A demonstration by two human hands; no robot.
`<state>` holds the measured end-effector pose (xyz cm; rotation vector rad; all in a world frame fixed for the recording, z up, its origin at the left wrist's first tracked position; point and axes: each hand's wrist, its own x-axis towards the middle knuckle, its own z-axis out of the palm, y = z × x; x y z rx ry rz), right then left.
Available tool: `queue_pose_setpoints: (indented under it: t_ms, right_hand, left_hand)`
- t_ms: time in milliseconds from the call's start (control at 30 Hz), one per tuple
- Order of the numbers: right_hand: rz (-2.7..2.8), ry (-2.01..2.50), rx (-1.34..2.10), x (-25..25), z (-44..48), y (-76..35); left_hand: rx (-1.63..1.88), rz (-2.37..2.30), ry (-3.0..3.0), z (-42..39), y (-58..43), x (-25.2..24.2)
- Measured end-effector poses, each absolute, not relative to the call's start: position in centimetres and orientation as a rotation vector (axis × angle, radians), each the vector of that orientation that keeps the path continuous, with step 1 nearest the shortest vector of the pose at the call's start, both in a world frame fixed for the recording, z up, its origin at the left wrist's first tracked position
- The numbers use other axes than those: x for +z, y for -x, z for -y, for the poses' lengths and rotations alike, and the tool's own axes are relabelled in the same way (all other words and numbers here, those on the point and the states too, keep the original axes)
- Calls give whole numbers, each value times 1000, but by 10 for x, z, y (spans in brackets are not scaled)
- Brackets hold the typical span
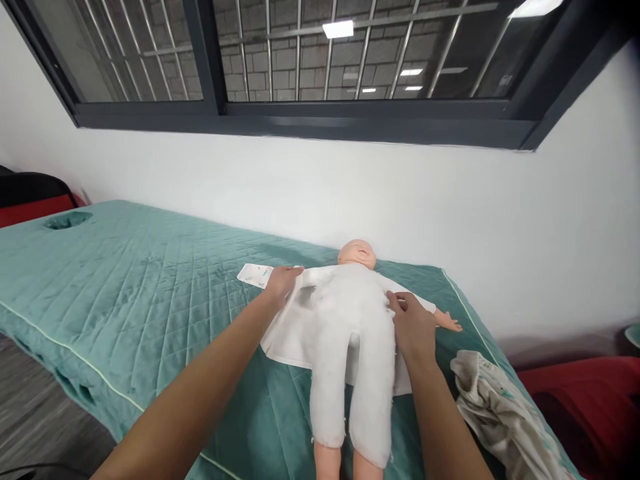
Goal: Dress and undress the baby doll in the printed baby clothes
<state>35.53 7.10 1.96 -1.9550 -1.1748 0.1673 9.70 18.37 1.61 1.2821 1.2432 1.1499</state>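
Doll (353,320) lies on its back at the lower centre of the head view, head toward the middle of the frame and legs running down to the bottom edge, on a bed (175,287) with a green quilted cover. Its body is soft white cloth; the head, lower legs and one hand are pinkish. A white garment (287,340) is laid open beneath it, showing on both sides of the body, with one sleeve around the arm at right of centre. Left of centre, the person's left hand (283,283) grips the garment, the fingers pinching its upper edge just beside a pale printed end. Right of centre, the right hand (415,327) is at the doll's side, fingers bent and close together; whether they pinch cloth I cannot tell. Crumpled pale cloth (500,413) lies at the lower right of the frame, beside the right forearm. A white wall (280,187) crosses the middle, a dark-framed window (310,121) the top, and a red object (595,393) stands at the far lower right.
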Motion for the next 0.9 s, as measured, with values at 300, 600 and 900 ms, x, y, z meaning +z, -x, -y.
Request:
queue_pose_setpoints:
  t_ms: [300, 600, 900]
  right_hand:
    - [1119, 1781, 375, 19, -74, -349]
    - [1252, 1532, 608, 12, -79, -332]
    - [1326, 1389, 940, -5, -87, -328]
  left_hand:
    - [1064, -1214, -1392, -180, -109, 31]
    - [1111, -1285, -1669, -181, -118, 50]
    - [838, -1371, -2437, -142, -124, 65]
